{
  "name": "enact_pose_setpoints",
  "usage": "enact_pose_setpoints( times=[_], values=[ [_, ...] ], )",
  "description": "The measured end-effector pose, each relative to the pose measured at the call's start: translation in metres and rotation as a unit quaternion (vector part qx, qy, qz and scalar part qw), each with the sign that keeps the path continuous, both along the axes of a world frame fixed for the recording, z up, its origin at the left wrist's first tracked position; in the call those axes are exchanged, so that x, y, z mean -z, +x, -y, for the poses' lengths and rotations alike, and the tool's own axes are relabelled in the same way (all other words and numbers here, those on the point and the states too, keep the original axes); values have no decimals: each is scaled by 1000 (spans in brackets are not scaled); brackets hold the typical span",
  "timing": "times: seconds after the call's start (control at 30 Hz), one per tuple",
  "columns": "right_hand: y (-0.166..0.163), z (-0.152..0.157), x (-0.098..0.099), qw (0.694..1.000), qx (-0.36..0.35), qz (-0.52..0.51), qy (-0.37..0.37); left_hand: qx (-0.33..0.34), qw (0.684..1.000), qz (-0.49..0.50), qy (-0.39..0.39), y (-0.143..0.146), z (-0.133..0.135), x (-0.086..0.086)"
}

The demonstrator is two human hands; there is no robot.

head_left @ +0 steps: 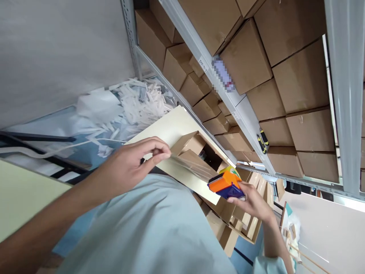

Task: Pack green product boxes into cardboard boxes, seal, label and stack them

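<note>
My right hand (252, 201) is wrapped round an orange and blue tape dispenser (225, 184) with a yellow roll core showing. A strip of clear tape (191, 166) stretches from the dispenser to my left hand (146, 156), which pinches its free end between thumb and fingertips. Just beyond the strip, a cardboard box (188, 142) lies on the pale yellow tabletop (145, 131), its flaps raised and its dark inside partly showing. What lies inside it I cannot make out.
Metal shelving (245, 118) full of closed cartons (306, 87) rises behind the table. Two yellow and black cutters (262, 140) rest on a shelf edge. White paper scraps (142, 99) heap beyond the table. More open cartons (242, 224) stand at the lower right.
</note>
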State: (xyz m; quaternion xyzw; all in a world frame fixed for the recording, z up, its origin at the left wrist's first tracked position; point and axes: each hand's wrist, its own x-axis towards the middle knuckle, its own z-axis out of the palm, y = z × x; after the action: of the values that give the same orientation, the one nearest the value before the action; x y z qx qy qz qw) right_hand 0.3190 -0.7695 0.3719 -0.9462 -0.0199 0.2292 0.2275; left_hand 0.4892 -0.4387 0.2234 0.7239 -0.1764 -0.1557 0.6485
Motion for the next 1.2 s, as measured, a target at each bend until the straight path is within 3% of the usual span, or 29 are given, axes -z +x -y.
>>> enact_pose_setpoints(
  times=[0.1, 0.23, 0.33, 0.5, 0.7, 1.0, 1.2],
  values=[
    [24, 24, -5, 991, 62, -108, 54, 41, 983, -169, -67, 9, 15, 19],
    [69, 55, -9, 961, 140, -213, 109, 69, 907, -357, -214, 6, 52, 42],
    [99, 75, -3, 933, 176, -277, 148, 54, 868, -430, -242, 2, 73, 64],
    [123, 94, 29, 900, 209, -338, 180, 31, 837, -482, -256, 10, 87, 92],
    [111, 98, 68, 879, 187, -372, 232, 19, 806, -537, -249, 26, 87, 98],
    [92, 96, 117, 852, 190, -414, 258, 52, 810, -556, -180, 43, 77, 116],
    [91, 91, 127, 858, 193, -413, 237, 68, 806, -567, -156, 46, 62, 117]
  ],
)
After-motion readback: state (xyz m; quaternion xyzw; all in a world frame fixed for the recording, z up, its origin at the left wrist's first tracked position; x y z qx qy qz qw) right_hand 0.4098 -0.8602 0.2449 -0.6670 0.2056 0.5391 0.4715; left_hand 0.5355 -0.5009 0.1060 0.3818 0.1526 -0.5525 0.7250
